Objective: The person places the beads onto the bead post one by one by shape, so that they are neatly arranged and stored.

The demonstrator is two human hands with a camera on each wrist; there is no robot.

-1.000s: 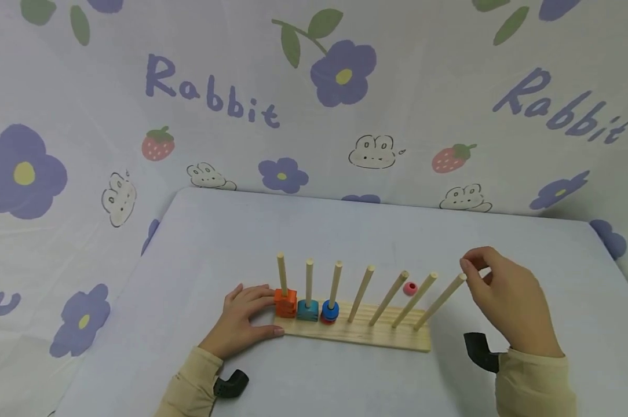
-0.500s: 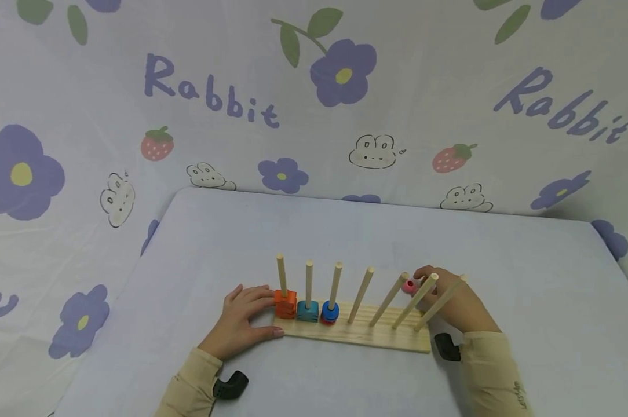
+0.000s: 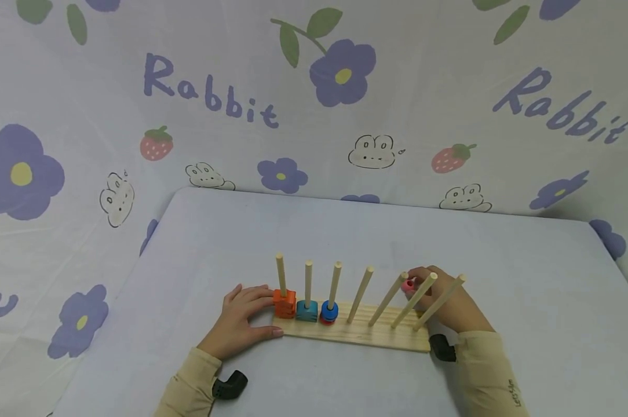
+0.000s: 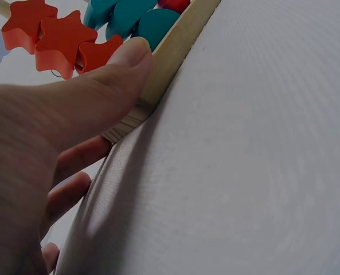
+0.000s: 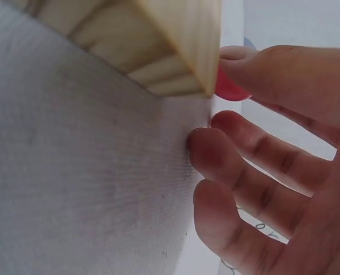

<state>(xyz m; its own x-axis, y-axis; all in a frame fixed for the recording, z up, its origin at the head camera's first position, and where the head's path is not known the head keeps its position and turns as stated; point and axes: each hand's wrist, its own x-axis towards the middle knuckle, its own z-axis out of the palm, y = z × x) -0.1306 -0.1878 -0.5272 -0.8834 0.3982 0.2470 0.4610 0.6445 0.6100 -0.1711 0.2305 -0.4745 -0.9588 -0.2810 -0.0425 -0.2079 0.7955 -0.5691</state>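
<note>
A wooden peg board (image 3: 345,333) with a row of several upright pegs lies across the table. Its left end is held by my left hand (image 3: 241,318), thumb on the front edge and fingertips by the orange star-shaped pieces (image 3: 285,304). In the left wrist view that thumb presses the board's edge beside the orange stars (image 4: 66,40) and teal pieces (image 4: 129,20). Behind the board's right part, my right hand (image 3: 452,304) pinches a pink bead (image 3: 408,285) with a hole in it. The right wrist view shows thumb and forefinger on the bead (image 5: 231,86), other fingers loosely bent.
Teal pieces (image 3: 307,311) are stacked on the second peg and a blue round piece (image 3: 329,311) tops the third, with red below it. The remaining pegs, such as the rightmost peg (image 3: 441,301), stand bare. A patterned cloth (image 3: 319,133) hangs behind the white table (image 3: 293,226).
My right hand has come left and down from beyond the rightmost peg to behind the board and taken hold of the pink bead. My left hand has stayed in place.
</note>
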